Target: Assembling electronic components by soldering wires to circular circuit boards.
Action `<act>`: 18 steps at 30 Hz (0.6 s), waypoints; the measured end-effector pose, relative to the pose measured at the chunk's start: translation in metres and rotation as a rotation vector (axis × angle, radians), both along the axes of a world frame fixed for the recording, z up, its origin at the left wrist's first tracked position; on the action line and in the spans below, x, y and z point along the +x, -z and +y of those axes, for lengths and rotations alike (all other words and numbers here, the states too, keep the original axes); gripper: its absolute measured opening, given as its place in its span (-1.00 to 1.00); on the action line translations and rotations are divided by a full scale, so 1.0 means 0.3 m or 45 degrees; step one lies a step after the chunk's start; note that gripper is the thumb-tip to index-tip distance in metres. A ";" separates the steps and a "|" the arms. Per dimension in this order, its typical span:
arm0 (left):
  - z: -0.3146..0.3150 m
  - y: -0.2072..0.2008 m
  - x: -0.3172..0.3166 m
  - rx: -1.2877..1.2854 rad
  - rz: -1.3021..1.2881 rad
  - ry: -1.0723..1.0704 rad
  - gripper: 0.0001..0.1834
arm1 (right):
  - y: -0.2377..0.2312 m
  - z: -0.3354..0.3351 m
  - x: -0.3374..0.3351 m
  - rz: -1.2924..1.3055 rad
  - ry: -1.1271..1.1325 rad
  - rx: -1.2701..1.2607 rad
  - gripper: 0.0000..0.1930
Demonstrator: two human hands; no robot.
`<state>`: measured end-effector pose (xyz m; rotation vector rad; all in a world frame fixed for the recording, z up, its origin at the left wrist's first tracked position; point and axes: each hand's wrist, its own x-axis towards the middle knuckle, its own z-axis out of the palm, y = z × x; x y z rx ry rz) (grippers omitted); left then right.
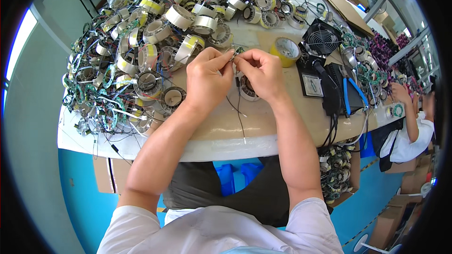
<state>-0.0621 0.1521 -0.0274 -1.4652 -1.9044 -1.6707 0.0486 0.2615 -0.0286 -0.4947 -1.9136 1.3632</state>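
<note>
Both hands meet over the table's front middle, fingertips pinched together. My left hand [208,76] is closed, thumb against forefinger. My right hand [264,74] is closed in the same way, touching the left fingertips. A small green circuit board [239,50] with thin wires shows between and just beyond the fingertips; the fingers cover most of it. Beneath my right hand sits a white ring-shaped coil [248,89], partly hidden. From below the hands a thin black cable [241,118] trails toward the table's near edge.
White and yellow ring coils [179,17] with wires and green boards are heaped at left and back. On the right are a yellow tape roll [285,51], a black fan unit [323,40] and blue-handled pliers [351,95]. A co-worker's arm [411,117] shows at far right.
</note>
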 end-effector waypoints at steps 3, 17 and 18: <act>0.008 0.010 0.000 0.035 0.023 0.013 -0.73 | -0.002 0.008 0.007 -0.044 0.003 -0.035 -0.85; -0.009 -0.009 0.001 -0.145 -0.223 -0.024 -0.73 | -0.003 -0.031 -0.016 0.025 0.109 0.147 -0.87; -0.009 -0.008 0.001 -0.146 -0.224 -0.024 -0.73 | -0.006 -0.033 -0.016 0.042 0.144 0.128 -0.86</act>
